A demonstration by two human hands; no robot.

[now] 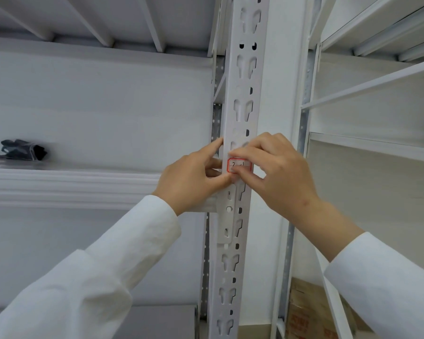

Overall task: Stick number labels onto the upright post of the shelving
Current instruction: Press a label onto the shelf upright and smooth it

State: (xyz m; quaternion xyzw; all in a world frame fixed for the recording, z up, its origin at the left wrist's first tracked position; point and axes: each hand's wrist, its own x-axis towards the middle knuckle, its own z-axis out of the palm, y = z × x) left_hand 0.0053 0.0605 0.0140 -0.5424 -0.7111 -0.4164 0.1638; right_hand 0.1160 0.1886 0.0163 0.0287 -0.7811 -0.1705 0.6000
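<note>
A white upright post (242, 94) with keyhole slots runs up the middle of the view. A white label with a red border (239, 165) lies flat on the post's face at hand height, with handwritten digits on it. My left hand (194, 177) touches the label's left and lower edge with thumb and fingertips. My right hand (274, 172) presses fingers on the label's upper and lower right part and hides some of it. Both arms wear white sleeves.
A shelf beam (71, 189) joins the post on the left, and a dark bundle (22, 150) lies on that shelf. A second white rack (377, 81) stands to the right. A cardboard box (311, 311) sits low behind the post.
</note>
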